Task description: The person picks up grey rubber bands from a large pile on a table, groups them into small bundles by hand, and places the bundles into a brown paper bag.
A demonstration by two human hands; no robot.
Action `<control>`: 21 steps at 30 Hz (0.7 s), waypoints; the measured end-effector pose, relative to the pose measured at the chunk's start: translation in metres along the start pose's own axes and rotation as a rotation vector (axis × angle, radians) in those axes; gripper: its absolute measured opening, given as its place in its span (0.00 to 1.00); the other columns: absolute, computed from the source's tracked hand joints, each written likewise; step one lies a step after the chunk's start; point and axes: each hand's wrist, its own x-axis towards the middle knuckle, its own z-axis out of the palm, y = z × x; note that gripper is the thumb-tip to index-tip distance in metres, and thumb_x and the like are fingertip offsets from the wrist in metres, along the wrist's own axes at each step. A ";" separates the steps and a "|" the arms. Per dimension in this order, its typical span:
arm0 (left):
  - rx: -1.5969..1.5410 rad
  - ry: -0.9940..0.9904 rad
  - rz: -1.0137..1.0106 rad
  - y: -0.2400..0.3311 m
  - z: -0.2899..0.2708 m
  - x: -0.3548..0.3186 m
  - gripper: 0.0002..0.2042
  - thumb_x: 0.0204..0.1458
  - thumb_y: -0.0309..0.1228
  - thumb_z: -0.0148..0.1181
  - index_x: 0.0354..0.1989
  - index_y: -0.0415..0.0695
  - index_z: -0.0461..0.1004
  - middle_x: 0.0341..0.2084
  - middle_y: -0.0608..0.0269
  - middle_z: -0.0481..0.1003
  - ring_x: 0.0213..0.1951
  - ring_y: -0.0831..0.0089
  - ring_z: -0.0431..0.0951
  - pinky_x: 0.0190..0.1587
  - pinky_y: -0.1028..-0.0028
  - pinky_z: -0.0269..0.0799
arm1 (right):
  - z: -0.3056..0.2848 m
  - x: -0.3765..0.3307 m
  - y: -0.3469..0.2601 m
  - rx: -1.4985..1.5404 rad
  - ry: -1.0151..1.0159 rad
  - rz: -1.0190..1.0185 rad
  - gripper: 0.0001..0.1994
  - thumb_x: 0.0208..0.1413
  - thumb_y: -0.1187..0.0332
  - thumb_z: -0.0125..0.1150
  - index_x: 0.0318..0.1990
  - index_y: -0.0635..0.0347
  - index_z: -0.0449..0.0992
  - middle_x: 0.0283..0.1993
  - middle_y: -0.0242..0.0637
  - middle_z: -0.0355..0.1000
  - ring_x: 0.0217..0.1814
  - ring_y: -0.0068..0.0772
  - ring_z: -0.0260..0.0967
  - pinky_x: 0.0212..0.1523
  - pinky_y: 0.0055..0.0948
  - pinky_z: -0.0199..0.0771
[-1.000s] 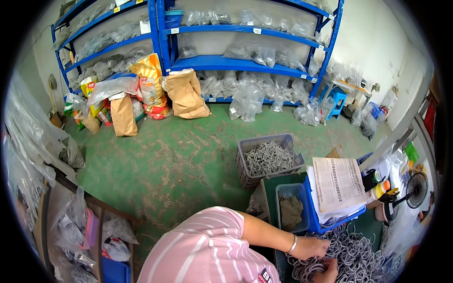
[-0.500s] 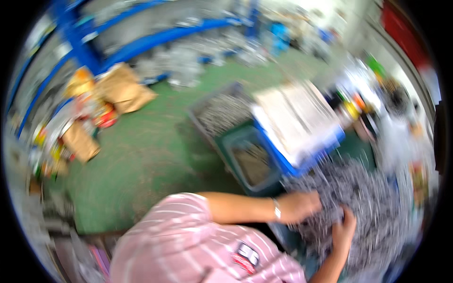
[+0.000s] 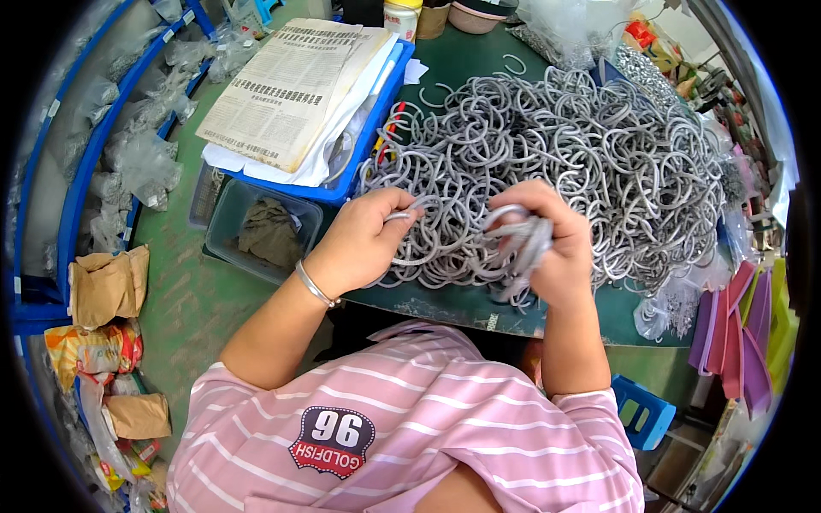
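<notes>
A large heap of grey C-shaped metal rings (image 3: 616,171) covers much of the green table (image 3: 419,308). At the heap's near left edge, my left hand (image 3: 355,244) is closed, pinching a grey ring (image 3: 400,215) between thumb and fingertips. My right hand (image 3: 560,244), in front of the heap's middle, is closed round a bunch of similar rings (image 3: 523,248). Motion blurs that bunch, and how many it holds I cannot tell. A gap separates the two hands, with loose rings behind it.
Left of the heap, a blue tray (image 3: 363,167) bears a newspaper (image 3: 278,94) and papers. Below it stands a plastic box (image 3: 227,227) holding a brown clump. Blue shelving (image 3: 81,171) lines the left side. A blue stool (image 3: 641,413) and purple strips (image 3: 757,342) are at right.
My view has swung right and steadied, bringing the heap to the middle. My hands, earlier close together over the rings, are now farther apart.
</notes>
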 end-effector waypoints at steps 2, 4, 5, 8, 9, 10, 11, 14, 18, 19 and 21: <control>-0.197 0.040 -0.153 0.004 -0.004 -0.007 0.05 0.58 0.27 0.54 0.39 0.41 0.72 0.25 0.75 0.70 0.25 0.88 0.65 0.27 0.84 0.61 | 0.011 0.002 0.003 -0.186 -0.225 -0.059 0.15 0.36 0.85 0.54 0.36 0.65 0.76 0.36 0.42 0.73 0.39 0.40 0.72 0.41 0.30 0.72; -0.337 0.094 -0.246 0.005 -0.007 -0.012 0.04 0.57 0.27 0.56 0.37 0.40 0.72 0.25 0.75 0.70 0.26 0.88 0.65 0.28 0.84 0.62 | 0.026 -0.007 0.010 -0.440 -0.368 -0.120 0.17 0.34 0.86 0.52 0.37 0.65 0.76 0.40 0.45 0.73 0.43 0.48 0.71 0.43 0.34 0.73; -0.376 0.128 -0.269 0.004 -0.010 -0.016 0.04 0.57 0.26 0.56 0.37 0.39 0.72 0.25 0.74 0.70 0.27 0.88 0.65 0.29 0.83 0.62 | 0.034 -0.012 0.010 -0.547 -0.384 -0.091 0.17 0.33 0.86 0.53 0.36 0.64 0.75 0.42 0.45 0.73 0.44 0.50 0.70 0.43 0.38 0.73; -0.472 0.233 -0.237 -0.005 -0.014 -0.027 0.04 0.55 0.25 0.59 0.35 0.40 0.72 0.26 0.74 0.71 0.28 0.88 0.66 0.30 0.84 0.62 | 0.047 -0.016 0.018 -0.753 -0.369 -0.087 0.14 0.32 0.85 0.55 0.31 0.61 0.72 0.32 0.39 0.70 0.37 0.48 0.67 0.37 0.42 0.71; -0.507 0.296 -0.227 -0.006 -0.014 -0.031 0.04 0.55 0.25 0.60 0.36 0.40 0.72 0.26 0.74 0.71 0.28 0.88 0.66 0.30 0.85 0.62 | 0.048 -0.016 0.017 -0.745 -0.338 -0.092 0.12 0.34 0.83 0.55 0.30 0.60 0.71 0.31 0.39 0.70 0.37 0.47 0.67 0.36 0.41 0.71; -0.540 0.357 -0.216 -0.008 -0.014 -0.035 0.04 0.55 0.25 0.60 0.36 0.40 0.72 0.26 0.74 0.71 0.28 0.88 0.66 0.30 0.85 0.62 | 0.046 -0.014 0.014 -0.737 -0.305 -0.094 0.10 0.36 0.81 0.56 0.30 0.60 0.71 0.30 0.39 0.70 0.37 0.47 0.67 0.36 0.41 0.71; -0.595 0.406 -0.179 -0.010 -0.016 -0.036 0.05 0.55 0.26 0.61 0.37 0.40 0.72 0.26 0.72 0.72 0.26 0.87 0.68 0.31 0.85 0.66 | 0.045 -0.012 0.014 -0.729 -0.272 -0.095 0.08 0.38 0.79 0.56 0.29 0.60 0.71 0.29 0.39 0.69 0.37 0.46 0.67 0.35 0.40 0.71; -0.900 0.406 -0.072 -0.015 -0.021 -0.041 0.06 0.55 0.25 0.61 0.38 0.39 0.73 0.26 0.69 0.73 0.25 0.85 0.70 0.29 0.81 0.72 | 0.024 0.006 0.018 -0.765 -0.063 -0.336 0.17 0.31 0.85 0.55 0.34 0.61 0.73 0.30 0.40 0.70 0.34 0.47 0.66 0.35 0.37 0.68; -0.414 0.310 -0.095 -0.016 -0.018 -0.040 0.02 0.54 0.23 0.61 0.35 0.39 0.77 0.26 0.69 0.71 0.26 0.84 0.71 0.25 0.84 0.70 | 0.018 0.010 0.025 -0.539 0.018 -0.099 0.19 0.36 0.87 0.51 0.40 0.68 0.73 0.34 0.46 0.72 0.40 0.52 0.69 0.41 0.37 0.70; -0.417 0.277 -0.156 -0.016 -0.015 -0.039 0.03 0.52 0.23 0.62 0.34 0.39 0.77 0.27 0.67 0.72 0.26 0.82 0.72 0.26 0.82 0.71 | 0.023 0.009 0.028 -0.525 0.016 -0.067 0.18 0.36 0.87 0.51 0.40 0.68 0.74 0.35 0.47 0.72 0.42 0.54 0.70 0.42 0.38 0.71; -0.263 0.205 -0.114 -0.018 -0.014 -0.040 0.04 0.49 0.22 0.63 0.33 0.38 0.77 0.29 0.64 0.73 0.27 0.76 0.73 0.28 0.77 0.71 | 0.024 0.013 0.026 -0.561 -0.006 0.005 0.18 0.37 0.87 0.50 0.40 0.68 0.74 0.37 0.51 0.73 0.45 0.58 0.70 0.47 0.41 0.70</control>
